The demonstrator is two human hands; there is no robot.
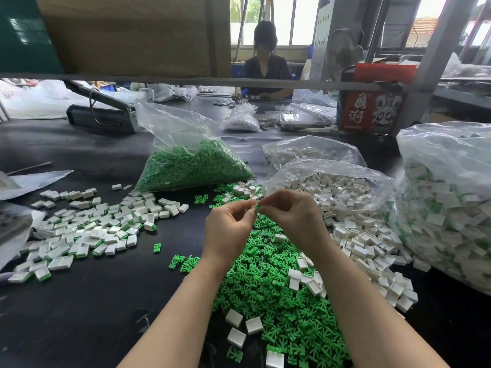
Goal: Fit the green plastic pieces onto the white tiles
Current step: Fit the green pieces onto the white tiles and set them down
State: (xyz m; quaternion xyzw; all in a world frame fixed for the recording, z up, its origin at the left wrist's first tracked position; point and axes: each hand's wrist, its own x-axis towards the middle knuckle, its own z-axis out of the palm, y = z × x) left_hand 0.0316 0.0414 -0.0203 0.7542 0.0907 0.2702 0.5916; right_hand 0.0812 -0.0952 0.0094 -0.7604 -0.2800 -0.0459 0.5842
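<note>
My left hand (230, 226) and my right hand (293, 216) meet above the table, fingertips together. Between them I pinch a small green plastic piece (257, 207); a white tile seems tucked in my left fingers, mostly hidden. Below my wrists lies a heap of loose green pieces (273, 293) with a few white tiles (313, 285) mixed in. A spread of tiles fitted with green pieces (87, 229) covers the table to the left.
A clear bag of green pieces (194, 166) stands behind my hands. Open bags of white tiles (342, 192) lie to the right, and a large bag of fitted tiles (449, 208) at far right. Another person sits across the dark table (111, 301). A red box (372, 107) stands behind.
</note>
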